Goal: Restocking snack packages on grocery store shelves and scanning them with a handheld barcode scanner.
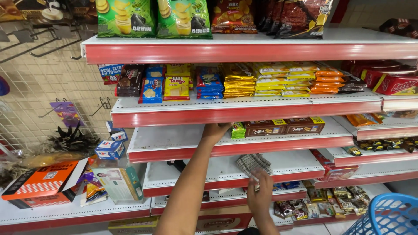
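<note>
A checked cloth (252,163) is being pressed down on a white shelf (300,163) by the right hand (260,193), with the fingers closed on its near end. The cloth is lying close to the red front edge (278,177). Lots of bare shelf is being left open beside it. The left hand (215,130) is being stretched onto the shelf above (174,140), near a small green pack (237,130) and brown boxes (283,126); whether it is gripping anything cannot be told.
</note>
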